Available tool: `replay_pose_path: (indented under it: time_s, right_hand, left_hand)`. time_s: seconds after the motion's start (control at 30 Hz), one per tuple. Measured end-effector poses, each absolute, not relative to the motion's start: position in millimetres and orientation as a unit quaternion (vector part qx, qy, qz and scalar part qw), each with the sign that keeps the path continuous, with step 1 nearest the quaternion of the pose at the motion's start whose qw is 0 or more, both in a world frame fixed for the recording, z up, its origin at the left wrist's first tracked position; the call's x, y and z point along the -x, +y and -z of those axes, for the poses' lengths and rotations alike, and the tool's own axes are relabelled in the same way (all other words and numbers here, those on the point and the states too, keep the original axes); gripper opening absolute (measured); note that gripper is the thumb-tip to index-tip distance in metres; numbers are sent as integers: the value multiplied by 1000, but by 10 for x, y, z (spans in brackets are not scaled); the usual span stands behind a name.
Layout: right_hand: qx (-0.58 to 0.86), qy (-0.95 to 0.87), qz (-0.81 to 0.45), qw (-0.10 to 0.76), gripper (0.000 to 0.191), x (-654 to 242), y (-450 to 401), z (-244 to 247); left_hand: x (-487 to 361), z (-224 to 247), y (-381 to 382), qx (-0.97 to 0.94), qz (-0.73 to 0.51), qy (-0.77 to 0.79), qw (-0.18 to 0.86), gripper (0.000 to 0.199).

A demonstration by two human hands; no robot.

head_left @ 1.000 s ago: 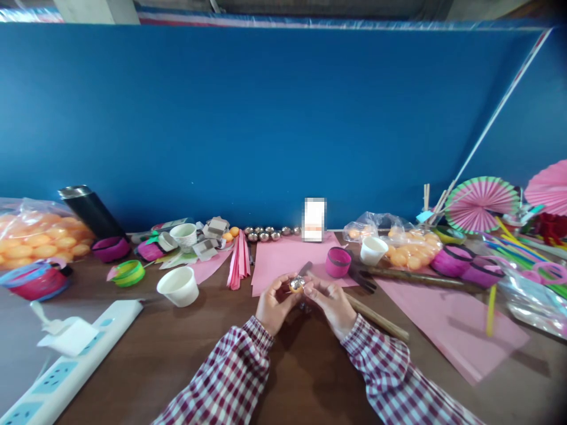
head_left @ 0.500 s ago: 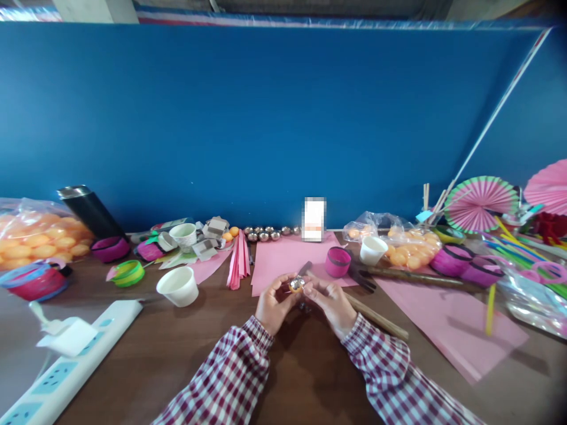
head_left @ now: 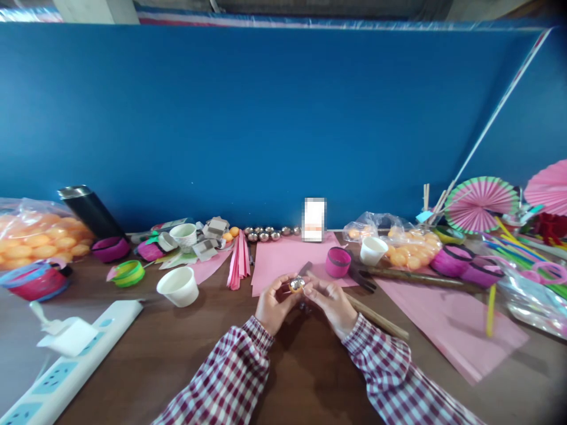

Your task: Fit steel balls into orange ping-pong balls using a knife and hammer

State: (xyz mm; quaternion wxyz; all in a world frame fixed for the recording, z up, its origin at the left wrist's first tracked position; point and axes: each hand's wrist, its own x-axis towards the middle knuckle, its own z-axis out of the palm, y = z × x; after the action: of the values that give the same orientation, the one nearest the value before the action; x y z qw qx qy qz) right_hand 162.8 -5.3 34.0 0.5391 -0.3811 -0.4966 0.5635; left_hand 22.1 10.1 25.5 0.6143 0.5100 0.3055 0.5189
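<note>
Between my two hands is a small shiny silver ball (head_left: 297, 284) with an orange edge along its underside. My left hand (head_left: 275, 304) curls its thumb and fingers around the ball's left side. Against its right side press the thumb and fingertips of my right hand (head_left: 332, 302). Some small shiny bits show just below the fingers, too small to name. Beneath my right hand lies a tool with a wooden handle (head_left: 378, 319), its middle hidden. A magenta cup-shaped ring (head_left: 338, 262) stands just beyond, on a pink sheet (head_left: 279, 260).
Several silver balls (head_left: 264, 235) line the wall. White bowls (head_left: 178, 287), folded pink paper strips (head_left: 239, 260) and a power strip (head_left: 66, 369) are on the left. To the right are a bag of orange balls (head_left: 410, 248), a dark-headed hammer (head_left: 364, 280) and a paper fan (head_left: 481, 203).
</note>
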Motion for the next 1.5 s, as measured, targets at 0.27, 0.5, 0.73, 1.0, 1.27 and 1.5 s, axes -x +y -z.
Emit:
replay_pose_path:
  time_s: [0.27,0.5,0.73,1.0,1.27,1.5]
  right_hand:
    - [377,-503,-572,527,21,-1631,-57,-331]
    - [392,-451,-584,549,22,-1629,-69,-292]
    - [369,-392,-622,568,34,-1605,-90,-295]
    - [377,-397,-624,557,36,-1613,-109,-299]
    - [388,-380,-626,559,41,-1606,-117,-308]
    - [389,-379,-624,562,43,-1598,-127,-331]
  left_hand:
    - [-206,-214,124,-523,-519,317,598,43]
    - [-194,-175,128,-561,-520,356,536,41]
    - [-193,-171,123,-587,-528,368,492,36]
    - [-207,-170,113,-599,-531,378,466,36]
    - [-200,-200,96,-622,-535,379,428,32]
    - [-209,-253,69,-624,-536,372,429,30]
